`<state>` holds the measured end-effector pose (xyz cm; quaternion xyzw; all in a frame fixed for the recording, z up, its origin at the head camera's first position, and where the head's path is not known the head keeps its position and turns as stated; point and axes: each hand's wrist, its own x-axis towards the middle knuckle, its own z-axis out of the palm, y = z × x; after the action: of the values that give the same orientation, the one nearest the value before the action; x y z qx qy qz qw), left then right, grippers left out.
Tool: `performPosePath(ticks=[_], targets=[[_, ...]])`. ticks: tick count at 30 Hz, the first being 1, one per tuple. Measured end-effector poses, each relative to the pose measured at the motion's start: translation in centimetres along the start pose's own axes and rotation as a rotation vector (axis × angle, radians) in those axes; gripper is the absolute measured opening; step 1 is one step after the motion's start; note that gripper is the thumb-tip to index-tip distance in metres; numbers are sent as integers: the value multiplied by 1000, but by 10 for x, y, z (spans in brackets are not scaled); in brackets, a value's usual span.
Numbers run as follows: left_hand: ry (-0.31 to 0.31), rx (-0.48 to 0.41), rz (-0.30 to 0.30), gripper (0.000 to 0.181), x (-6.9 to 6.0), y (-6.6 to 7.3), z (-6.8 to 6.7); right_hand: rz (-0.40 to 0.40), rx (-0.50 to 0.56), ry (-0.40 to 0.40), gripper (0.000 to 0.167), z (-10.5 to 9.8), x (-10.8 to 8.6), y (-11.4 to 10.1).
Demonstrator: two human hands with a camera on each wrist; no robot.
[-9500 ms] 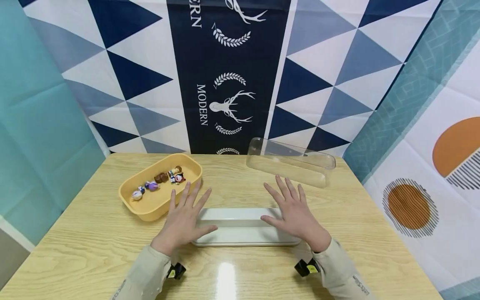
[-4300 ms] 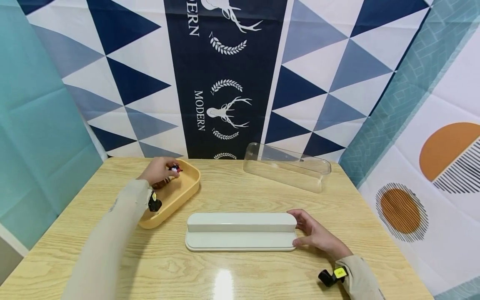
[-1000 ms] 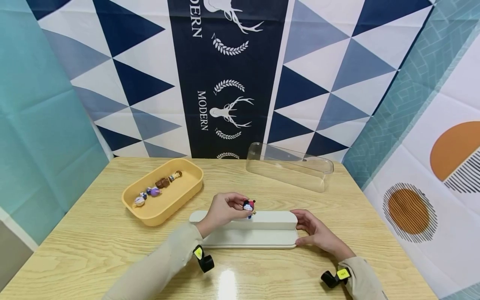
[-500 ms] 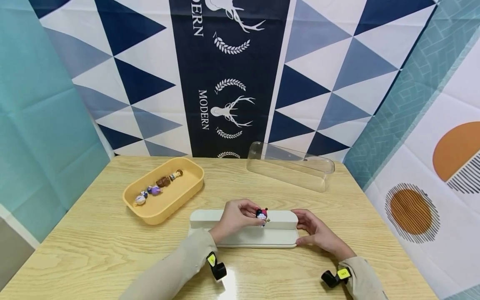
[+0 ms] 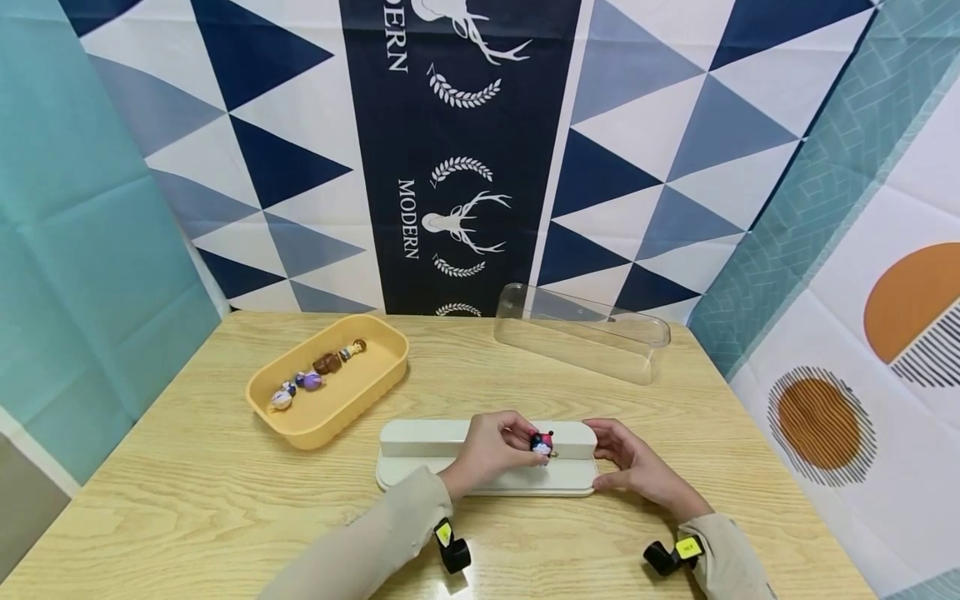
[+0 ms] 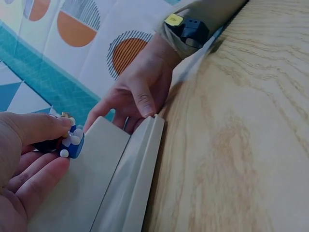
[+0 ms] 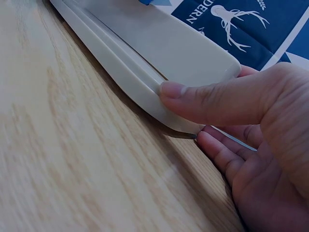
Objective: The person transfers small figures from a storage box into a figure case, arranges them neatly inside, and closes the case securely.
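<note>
The left hand (image 5: 491, 452) pinches a small figurine (image 5: 542, 446) with a red and black top, over the right part of the white stepped stand (image 5: 423, 446). In the left wrist view the figurine's blue and white part (image 6: 72, 141) sticks out between thumb and fingers of the left hand (image 6: 29, 159); whether it touches the stand I cannot tell. At the stand's right end, the right hand (image 5: 645, 473) grips the edge. The right wrist view shows the thumb of the right hand (image 7: 241, 111) on the rim of the stand (image 7: 130, 72) and fingers curled at its end.
A yellow tray (image 5: 330, 425) at the back left holds several small figurines, among them a purple one (image 5: 310, 381) and a brown piece (image 5: 327, 363). A clear cover (image 5: 577, 346) lies at the back right of the wooden table (image 5: 187, 500). Patterned cloths hang behind.
The left hand went into the yellow tray, came out with the red and black figurine and moved right and down over the stand. The right hand, earlier raised and spread, now holds the stand's end.
</note>
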<state>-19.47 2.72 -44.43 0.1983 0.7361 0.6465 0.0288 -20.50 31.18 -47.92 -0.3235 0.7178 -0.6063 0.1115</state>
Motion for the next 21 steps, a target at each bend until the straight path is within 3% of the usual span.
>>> performPosePath(ticks=[8, 21], targets=[[-27, 60, 47, 26, -1, -5, 13, -35, 9, -14, 82, -1, 1, 1], [-75, 52, 139, 22, 1, -4, 32, -19, 16, -7, 81, -2, -1, -1]])
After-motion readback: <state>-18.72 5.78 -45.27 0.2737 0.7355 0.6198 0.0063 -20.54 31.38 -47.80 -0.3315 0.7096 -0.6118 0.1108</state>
